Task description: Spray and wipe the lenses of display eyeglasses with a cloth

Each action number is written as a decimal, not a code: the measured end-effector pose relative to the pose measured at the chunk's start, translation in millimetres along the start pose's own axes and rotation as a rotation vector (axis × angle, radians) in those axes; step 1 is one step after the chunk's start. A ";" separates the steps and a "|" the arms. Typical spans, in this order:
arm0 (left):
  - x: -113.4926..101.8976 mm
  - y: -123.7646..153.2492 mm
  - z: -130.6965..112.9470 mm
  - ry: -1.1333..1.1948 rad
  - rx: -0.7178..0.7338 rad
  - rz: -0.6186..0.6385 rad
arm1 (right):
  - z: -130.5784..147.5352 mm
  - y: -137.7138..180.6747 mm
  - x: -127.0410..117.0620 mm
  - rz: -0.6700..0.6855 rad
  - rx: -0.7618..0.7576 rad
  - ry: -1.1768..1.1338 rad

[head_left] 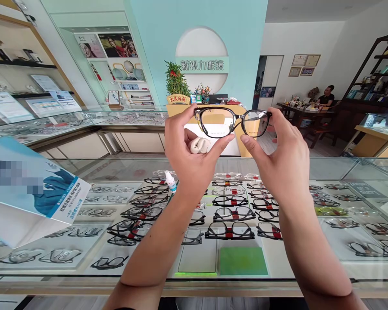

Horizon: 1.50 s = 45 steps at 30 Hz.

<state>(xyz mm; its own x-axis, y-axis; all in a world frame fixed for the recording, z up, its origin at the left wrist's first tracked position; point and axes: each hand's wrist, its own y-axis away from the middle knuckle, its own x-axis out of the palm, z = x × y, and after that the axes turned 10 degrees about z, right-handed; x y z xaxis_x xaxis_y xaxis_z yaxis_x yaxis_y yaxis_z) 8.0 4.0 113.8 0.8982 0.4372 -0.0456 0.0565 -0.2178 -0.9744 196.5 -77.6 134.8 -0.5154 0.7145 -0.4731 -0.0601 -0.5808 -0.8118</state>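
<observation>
Both hands hold up a pair of black-framed eyeglasses (pixel 238 118) in front of me, above the glass display counter. My left hand (pixel 189 148) pinches the left end of the frame, and a crumpled pale cloth (pixel 199 145) is tucked in its curled fingers. On the other end, my right hand (pixel 280 150) grips the rim and hinge between thumb and fingers. Small print shows on the lenses. Beyond my left forearm stands a small white spray bottle (pixel 170 182).
Rows of eyeglasses (pixel 229 230) fill the glass counter (pixel 142 282). A green pad (pixel 243 261) lies near its front edge. At left stands a blue advertising card (pixel 35 181). Farther back are a reception desk (pixel 177 113), a potted plant (pixel 176 79) and a seated person (pixel 326 98).
</observation>
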 end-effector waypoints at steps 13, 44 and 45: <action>-0.9 -5.7 -9.5 -0.079 0.053 -0.059 | -2.0 0.5 2.6 0.010 -0.018 0.076; -7.4 -6.1 7.1 0.033 -0.060 0.110 | -4.8 -0.4 13.2 -0.106 -0.048 0.053; -8.2 -7.3 7.8 0.038 -0.064 0.122 | -4.7 -0.4 13.6 -0.125 -0.061 0.057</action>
<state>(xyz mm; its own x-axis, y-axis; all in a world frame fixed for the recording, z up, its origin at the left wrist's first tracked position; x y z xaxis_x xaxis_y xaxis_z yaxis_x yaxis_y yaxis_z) -3.2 8.8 119.5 0.9161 0.3705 -0.1536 -0.0279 -0.3230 -0.9460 193.5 -65.9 127.0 -0.4576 0.8016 -0.3847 -0.0674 -0.4627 -0.8840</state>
